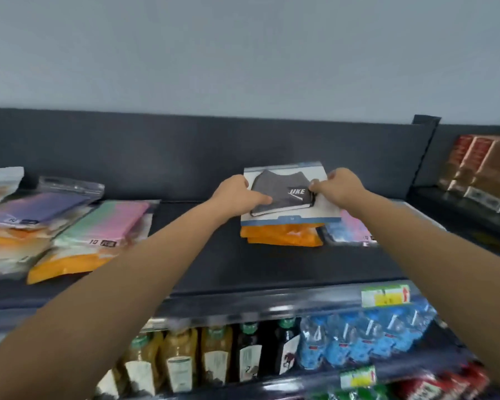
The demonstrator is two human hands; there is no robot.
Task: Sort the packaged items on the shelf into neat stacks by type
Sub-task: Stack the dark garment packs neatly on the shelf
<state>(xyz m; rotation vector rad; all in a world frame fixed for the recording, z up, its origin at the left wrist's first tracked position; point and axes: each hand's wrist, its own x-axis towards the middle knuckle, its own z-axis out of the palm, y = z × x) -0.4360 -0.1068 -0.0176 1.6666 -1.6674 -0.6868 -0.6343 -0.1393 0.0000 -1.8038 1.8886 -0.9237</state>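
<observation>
A flat white package showing a grey garment (283, 192) lies on top of an orange package (283, 236) on the dark shelf (214, 255). My left hand (237, 194) grips its left edge, and my right hand (341, 187) pinches its right edge. A pink and blue package (351, 230) pokes out from under the stack's right side. At the left lie a green and pink package (110, 223), a purple package (38, 209) and an orange package (67, 265), overlapping in a loose pile.
A clear bag (70, 184) and a white pouch (0, 181) lie at the far left. Brown boxes (479, 168) stand on the neighbouring shelf at the right. Juice bottles (185, 359) and blue water bottles (364, 333) fill the shelf below.
</observation>
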